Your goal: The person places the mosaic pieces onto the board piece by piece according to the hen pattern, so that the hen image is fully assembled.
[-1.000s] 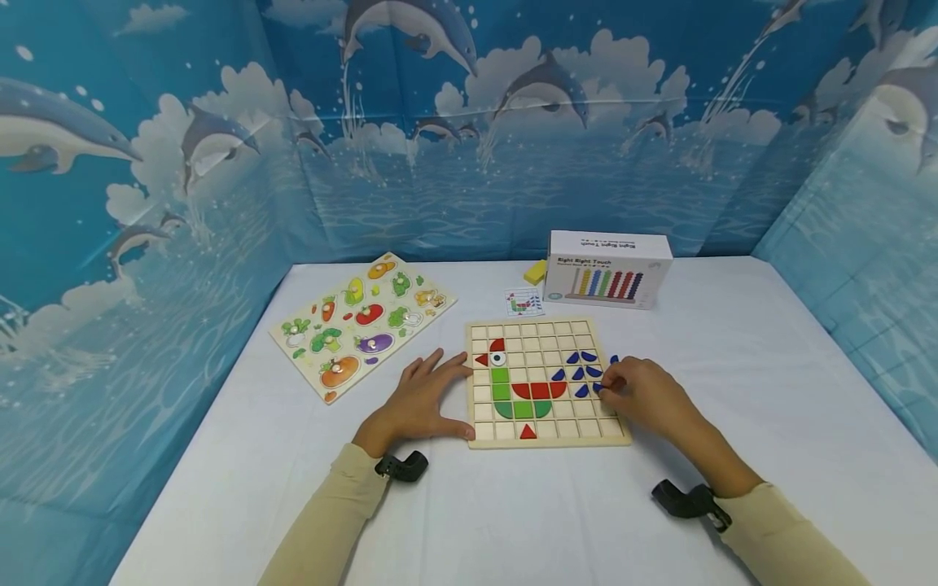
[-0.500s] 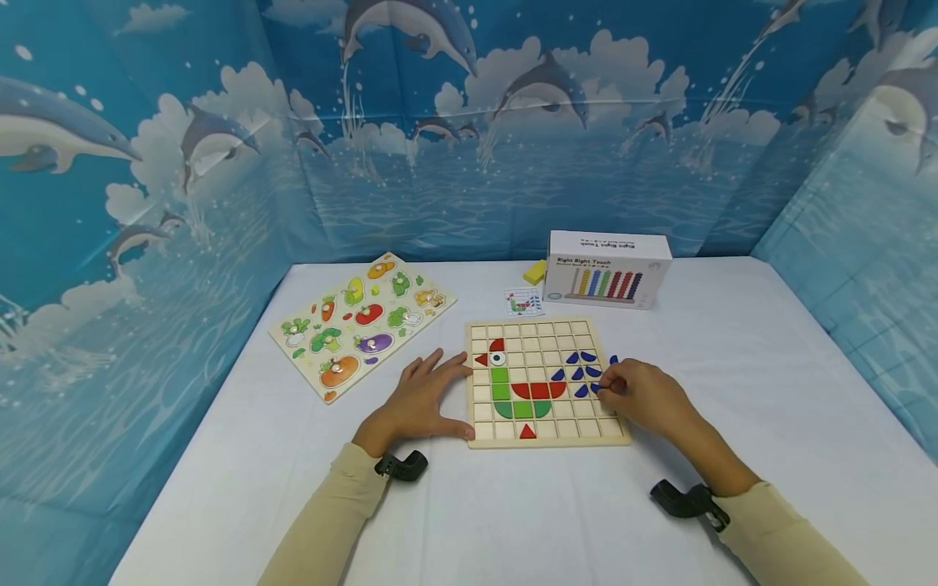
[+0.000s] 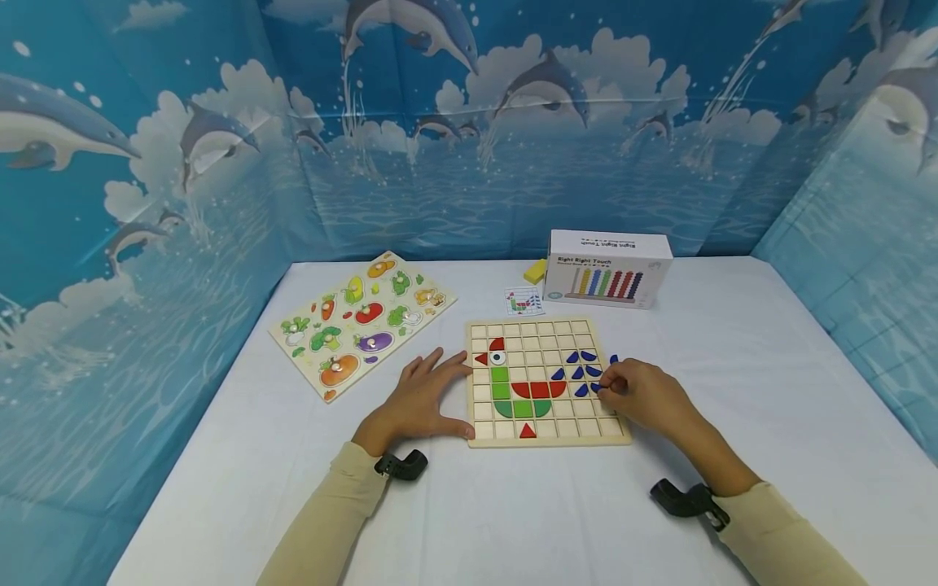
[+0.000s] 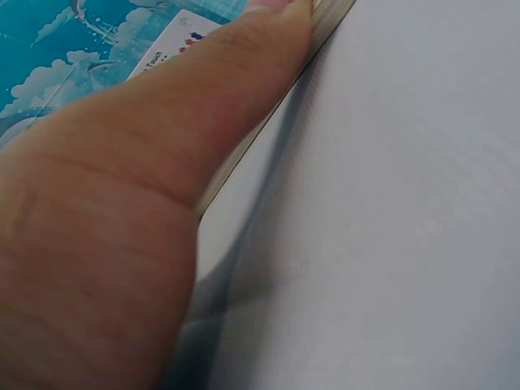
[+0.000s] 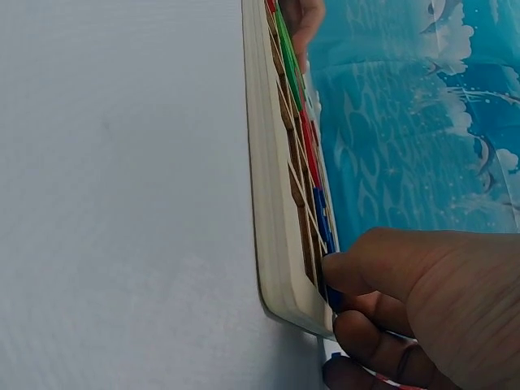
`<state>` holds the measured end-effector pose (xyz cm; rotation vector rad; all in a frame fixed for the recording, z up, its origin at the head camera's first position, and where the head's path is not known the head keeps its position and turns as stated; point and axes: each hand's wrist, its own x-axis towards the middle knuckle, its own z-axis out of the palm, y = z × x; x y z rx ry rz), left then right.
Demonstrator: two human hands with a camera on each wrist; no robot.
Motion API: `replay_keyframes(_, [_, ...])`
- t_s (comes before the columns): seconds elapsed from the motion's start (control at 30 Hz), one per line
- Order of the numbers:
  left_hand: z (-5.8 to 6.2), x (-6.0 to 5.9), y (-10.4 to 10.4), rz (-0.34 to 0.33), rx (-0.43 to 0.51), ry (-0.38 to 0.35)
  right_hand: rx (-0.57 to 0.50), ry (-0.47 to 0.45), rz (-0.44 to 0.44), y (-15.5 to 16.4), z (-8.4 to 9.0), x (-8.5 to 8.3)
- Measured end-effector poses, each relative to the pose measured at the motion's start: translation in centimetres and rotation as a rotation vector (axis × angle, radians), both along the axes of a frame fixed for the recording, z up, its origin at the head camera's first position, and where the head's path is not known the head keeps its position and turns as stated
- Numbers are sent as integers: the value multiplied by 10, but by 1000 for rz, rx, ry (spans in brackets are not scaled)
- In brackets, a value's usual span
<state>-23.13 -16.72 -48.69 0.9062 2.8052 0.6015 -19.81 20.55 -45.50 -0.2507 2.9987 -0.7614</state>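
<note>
A white worktop [image 3: 513, 521] is lying inside dolphin-printed blue walls [image 3: 469, 163]; I am seeing bare cloth along the near edge and to the far right. The gridded wooden board [image 3: 545, 438] is sitting at centre, carrying a bird figure of red, green and blue pieces. My left hand [image 3: 421, 403] is pressing flat against the board's left edge, fingers spread (grip apart, thumb at the near corner). My right hand [image 3: 645, 396] is pinching a blue piece [image 3: 598, 388] over the board's right cells. A vegetable puzzle [image 3: 361, 321], a pattern card [image 3: 524, 303], a yellow block [image 3: 536, 271] and a white box [image 3: 608, 268] are lying behind.
</note>
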Motion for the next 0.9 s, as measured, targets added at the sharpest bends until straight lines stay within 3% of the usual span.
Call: replay_keyframes(0.9, [-2,-1,-1,-3,7,12,-2,-24,1,1,1,-1])
